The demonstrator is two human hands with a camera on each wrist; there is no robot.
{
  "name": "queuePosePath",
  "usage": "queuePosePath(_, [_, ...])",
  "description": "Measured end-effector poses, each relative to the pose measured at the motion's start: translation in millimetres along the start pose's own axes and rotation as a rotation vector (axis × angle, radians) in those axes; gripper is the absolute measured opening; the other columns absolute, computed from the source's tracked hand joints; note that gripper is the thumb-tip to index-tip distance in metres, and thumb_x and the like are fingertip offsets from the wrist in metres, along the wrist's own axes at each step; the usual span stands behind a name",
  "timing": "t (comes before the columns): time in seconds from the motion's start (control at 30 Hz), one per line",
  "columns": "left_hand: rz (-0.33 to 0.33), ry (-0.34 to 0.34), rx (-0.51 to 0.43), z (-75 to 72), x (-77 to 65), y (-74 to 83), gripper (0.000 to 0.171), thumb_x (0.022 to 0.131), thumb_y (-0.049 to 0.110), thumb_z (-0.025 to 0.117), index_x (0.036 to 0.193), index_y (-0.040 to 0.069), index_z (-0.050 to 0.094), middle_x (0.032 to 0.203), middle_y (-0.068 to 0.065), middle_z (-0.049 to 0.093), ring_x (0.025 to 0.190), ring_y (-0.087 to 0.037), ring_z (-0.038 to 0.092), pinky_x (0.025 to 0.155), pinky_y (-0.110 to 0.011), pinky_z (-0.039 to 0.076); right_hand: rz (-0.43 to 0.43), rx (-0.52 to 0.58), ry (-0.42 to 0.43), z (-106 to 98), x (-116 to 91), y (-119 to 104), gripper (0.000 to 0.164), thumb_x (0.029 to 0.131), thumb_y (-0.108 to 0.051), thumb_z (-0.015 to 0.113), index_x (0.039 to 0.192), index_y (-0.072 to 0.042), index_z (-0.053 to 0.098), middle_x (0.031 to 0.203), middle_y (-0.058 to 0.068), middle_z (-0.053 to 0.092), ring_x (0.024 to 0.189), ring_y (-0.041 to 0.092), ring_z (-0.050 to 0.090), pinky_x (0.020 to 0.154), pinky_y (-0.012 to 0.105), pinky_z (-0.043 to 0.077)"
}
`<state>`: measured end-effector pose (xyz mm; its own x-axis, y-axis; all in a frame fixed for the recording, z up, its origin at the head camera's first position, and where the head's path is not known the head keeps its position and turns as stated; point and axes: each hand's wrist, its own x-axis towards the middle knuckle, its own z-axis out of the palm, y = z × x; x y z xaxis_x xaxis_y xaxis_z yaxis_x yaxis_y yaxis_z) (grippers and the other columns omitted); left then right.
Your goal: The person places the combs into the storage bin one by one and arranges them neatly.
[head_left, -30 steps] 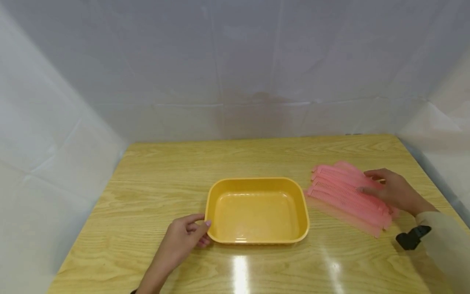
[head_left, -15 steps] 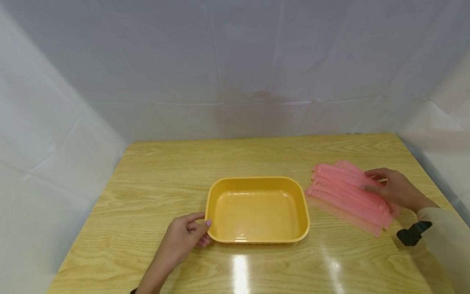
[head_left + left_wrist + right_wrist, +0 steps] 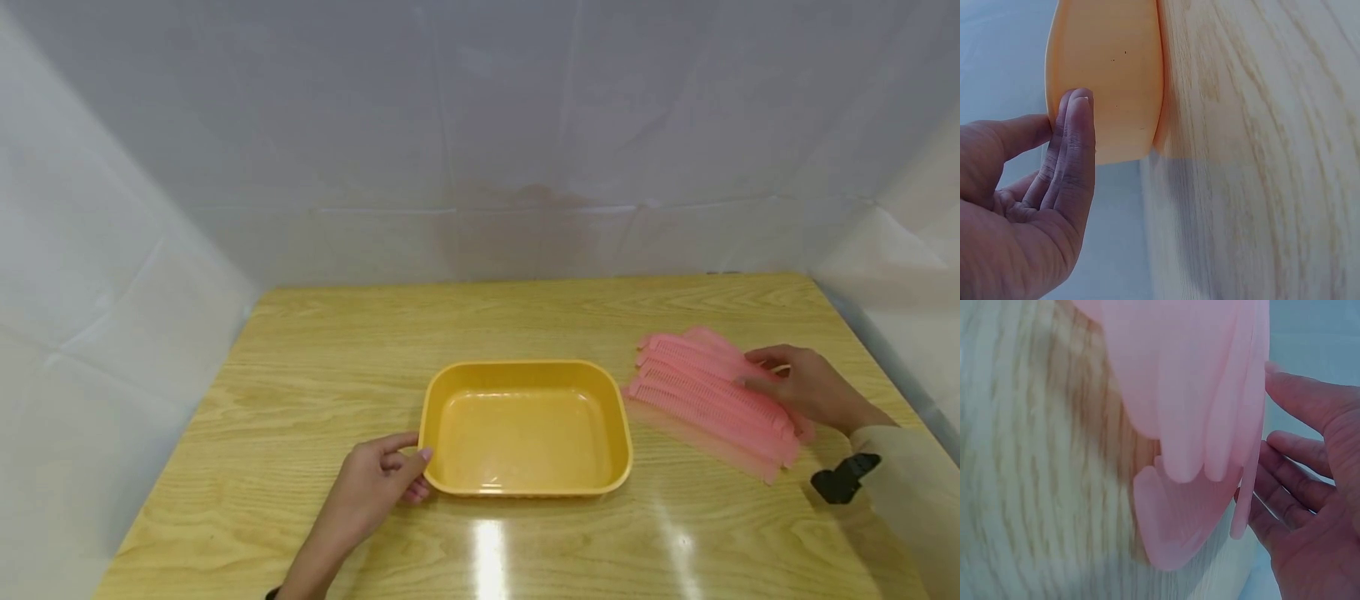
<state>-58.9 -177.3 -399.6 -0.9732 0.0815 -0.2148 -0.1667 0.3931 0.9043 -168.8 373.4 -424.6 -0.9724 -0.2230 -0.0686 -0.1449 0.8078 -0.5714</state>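
A yellow rectangular plastic tray [image 3: 525,442] sits in the middle of the table in the head view. My left hand [image 3: 371,487] pinches its left rim, with the thumb over the edge and the fingers against the outer wall [image 3: 1113,69]. To the right of the tray lies an overlapping pile of pink plastic combs [image 3: 708,392], their teeth showing. My right hand [image 3: 813,387] rests at the right end of the pile. In the right wrist view its thumb touches the upper comb [image 3: 1254,406], while the relaxed fingers extend along the comb ends.
A light wood table [image 3: 337,350] carries everything. White sheeting [image 3: 480,242] rises behind it and on both sides. A black strap piece [image 3: 845,478] hangs at my right sleeve cuff.
Almost nothing differs. The left hand stays on the tray's rim, and the right hand keeps its place over the combs with only a very slight shift.
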Motion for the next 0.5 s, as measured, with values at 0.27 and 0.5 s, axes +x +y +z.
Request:
queuePosePath(0.27, [-0.003,0.001,-0.001,-0.8,0.0,-0.6,0.047,0.098,0.013,0.068,0.133,-0.015,0.055,0.077,-0.007,0.073,0.068,-0.027,0.072,0.061,-0.029,0.064,0.016,0.034,-0.030,-1.3,-4.1,-1.2,0.059,0.098,-0.031,0.070,0.135,0.012,0.054,0.124,0.030,0.060,0.104,0.043,0.064,0.072,0.027,0.058])
queuePosePath(0.5, [-0.002,-0.007,0.001,-1.3,0.1,-0.9,0.046,0.098,0.014,0.068,0.133,-0.014,0.055,0.077,-0.007,0.073,0.068,-0.027,0.072,0.062,-0.030,0.064,0.016,0.032,-0.034,-1.7,-4.5,-1.2,0.058,0.097,-0.031,0.071,0.134,0.011,0.056,0.123,0.028,0.061,0.102,0.039,0.065,0.073,0.026,0.058])
